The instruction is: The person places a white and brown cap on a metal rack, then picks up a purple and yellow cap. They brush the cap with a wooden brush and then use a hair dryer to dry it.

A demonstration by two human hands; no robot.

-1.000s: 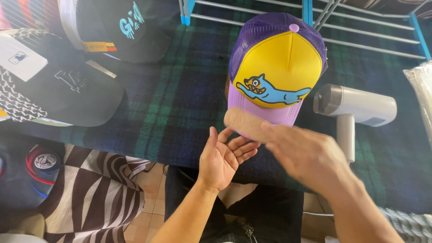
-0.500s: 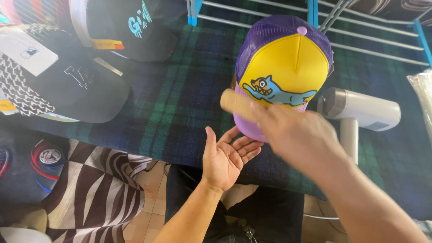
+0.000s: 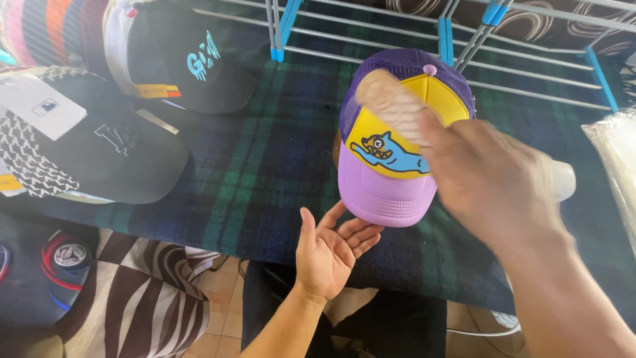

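A purple-and-yellow cap with a blue cartoon animal sits on the plaid-covered surface, brim toward the camera. The left hand lies palm up, fingers spread, just under the brim. The blurred right hand crosses the cap front gripping a pale brush-like object, hiding part of the yellow panel. Two black caps lie to the left; a metal rack with blue joints stands behind.

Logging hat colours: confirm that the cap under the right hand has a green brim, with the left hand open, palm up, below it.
Not quite. In the head view the cap has a lilac brim, not green. The right hand is above it and the left hand lies open, palm up, below.
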